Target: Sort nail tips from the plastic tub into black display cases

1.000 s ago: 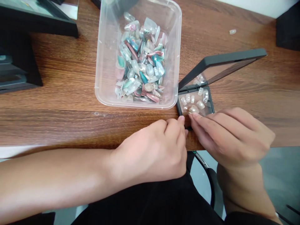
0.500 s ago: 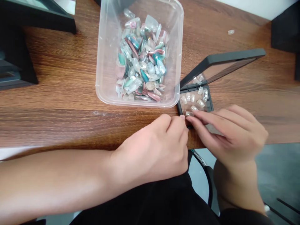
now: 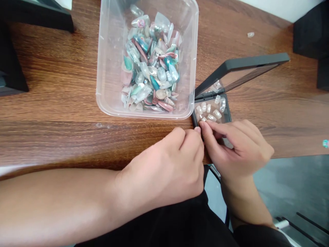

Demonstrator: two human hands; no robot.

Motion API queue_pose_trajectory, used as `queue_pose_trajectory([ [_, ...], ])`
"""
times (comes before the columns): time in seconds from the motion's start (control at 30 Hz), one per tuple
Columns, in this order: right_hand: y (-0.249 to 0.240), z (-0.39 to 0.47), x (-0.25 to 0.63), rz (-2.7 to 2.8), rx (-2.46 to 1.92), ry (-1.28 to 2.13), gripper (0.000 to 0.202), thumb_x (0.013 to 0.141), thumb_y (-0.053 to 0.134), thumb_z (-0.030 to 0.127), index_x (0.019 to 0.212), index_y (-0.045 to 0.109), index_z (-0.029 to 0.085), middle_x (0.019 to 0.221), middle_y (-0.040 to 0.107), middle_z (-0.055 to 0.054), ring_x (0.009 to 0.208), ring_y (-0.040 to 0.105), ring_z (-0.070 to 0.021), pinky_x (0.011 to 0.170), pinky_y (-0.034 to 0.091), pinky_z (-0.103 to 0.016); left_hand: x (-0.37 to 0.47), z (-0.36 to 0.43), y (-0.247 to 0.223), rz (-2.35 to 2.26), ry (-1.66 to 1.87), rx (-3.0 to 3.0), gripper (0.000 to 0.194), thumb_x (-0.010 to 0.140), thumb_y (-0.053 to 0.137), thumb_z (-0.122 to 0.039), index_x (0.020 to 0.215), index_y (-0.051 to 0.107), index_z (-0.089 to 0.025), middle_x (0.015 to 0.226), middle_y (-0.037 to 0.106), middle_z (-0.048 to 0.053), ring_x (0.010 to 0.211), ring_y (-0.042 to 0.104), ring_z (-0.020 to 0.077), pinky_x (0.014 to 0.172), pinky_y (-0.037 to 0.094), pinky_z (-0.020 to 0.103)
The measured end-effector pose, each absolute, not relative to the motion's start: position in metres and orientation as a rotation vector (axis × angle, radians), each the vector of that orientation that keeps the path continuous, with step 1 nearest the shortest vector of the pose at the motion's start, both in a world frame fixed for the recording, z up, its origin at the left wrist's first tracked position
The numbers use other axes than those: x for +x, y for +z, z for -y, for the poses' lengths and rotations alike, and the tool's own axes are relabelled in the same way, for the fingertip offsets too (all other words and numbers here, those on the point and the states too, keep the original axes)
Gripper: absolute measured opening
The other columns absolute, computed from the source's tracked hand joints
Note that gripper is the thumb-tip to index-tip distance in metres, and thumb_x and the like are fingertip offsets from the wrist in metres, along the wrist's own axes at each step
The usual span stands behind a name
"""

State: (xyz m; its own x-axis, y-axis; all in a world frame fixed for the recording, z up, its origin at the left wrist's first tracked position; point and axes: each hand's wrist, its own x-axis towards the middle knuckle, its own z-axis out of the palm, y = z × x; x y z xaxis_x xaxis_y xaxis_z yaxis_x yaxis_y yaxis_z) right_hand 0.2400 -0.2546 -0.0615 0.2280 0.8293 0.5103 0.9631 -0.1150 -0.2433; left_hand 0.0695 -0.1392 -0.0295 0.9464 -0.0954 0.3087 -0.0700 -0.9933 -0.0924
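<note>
A small black case (image 3: pixel 193 118) stands open on the desk, its windowed lid (image 3: pixel 254 61) raised. Several clear, pale press-on nails (image 3: pixel 217 114) lie on its transparent base. My right hand (image 3: pixel 238 147) reaches over the near side of the case, thumb and forefinger pinched at a press-on nail (image 3: pixel 204 119) by the near left corner. Most of that nail is behind the fingertips. My left hand (image 3: pixel 172 164) is curled closed, back up, at the near left edge of the case. Whatever its fingers grip is hidden.
A clear plastic tub (image 3: pixel 102 85) full of mixed coloured press-on nails stands left of the case, against it. Black objects (image 3: pixel 309 31) occupy the far right, and black frames (image 3: pixel 38 17) the far left. One loose nail (image 3: pixel 251 34) lies behind the lid.
My right hand has shifted left and slightly inward, and the nail at its fingertips has moved a little deeper into the case. My left hand is nearly still; the whole view slid slightly.
</note>
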Motion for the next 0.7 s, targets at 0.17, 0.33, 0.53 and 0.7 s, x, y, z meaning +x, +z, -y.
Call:
queue_pose_trajectory([
  [0.17, -0.062, 0.256, 0.228, 1.563, -1.986, -0.356, 0.015, 0.088, 0.082, 0.015, 0.099, 0.078, 0.025, 0.070, 0.072, 0.002, 0.062, 0.062, -0.0151, 0.065, 0.050, -0.036, 0.070, 0.139, -0.028, -0.127, -0.470, -3.027, 0.030, 0.100, 0.059, -0.014, 0.120, 0.080, -0.008, 0.112, 0.083, 0.014, 0.088, 0.077, 0.0226, 0.072, 0.061, 0.032],
  [0.33, -0.057, 0.268, 0.247, 1.493, -1.955, -0.510, 0.031, 0.087, 0.081, 0.012, 0.114, 0.080, 0.025, 0.080, 0.076, -0.002, 0.067, 0.064, -0.0182, 0.069, 0.049, -0.039, 0.069, 0.139, -0.027, -0.142, -0.445, -3.061, 0.031, 0.101, 0.056, -0.013, 0.116, 0.083, -0.015, 0.118, 0.083, 0.013, 0.094, 0.078, 0.0235, 0.074, 0.062, 0.032],
  [0.53, -0.069, 0.267, 0.272, 1.597, -1.985, -0.521, 0.025, 0.088, 0.081, 0.018, 0.113, 0.081, 0.021, 0.084, 0.072, -0.006, 0.076, 0.065, -0.0209, 0.077, 0.050, -0.041, 0.070, 0.137, -0.028, -0.140, -0.435, -3.069, 0.030, 0.100, 0.057, -0.013, 0.114, 0.083, -0.015, 0.120, 0.082, 0.014, 0.093, 0.078, 0.0239, 0.074, 0.063, 0.033],
  [0.7, -0.072, 0.263, 0.266, 1.595, -2.000, -0.541, 0.030, 0.090, 0.079, 0.019, 0.119, 0.077, 0.026, 0.088, 0.073, -0.005, 0.077, 0.066, -0.0214, 0.076, 0.051, -0.041, 0.070, 0.137, -0.029, -0.158, -0.418, -3.067, 0.034, 0.102, 0.053, -0.012, 0.121, 0.080, -0.013, 0.123, 0.081, 0.013, 0.091, 0.078, 0.0221, 0.073, 0.064, 0.032],
])
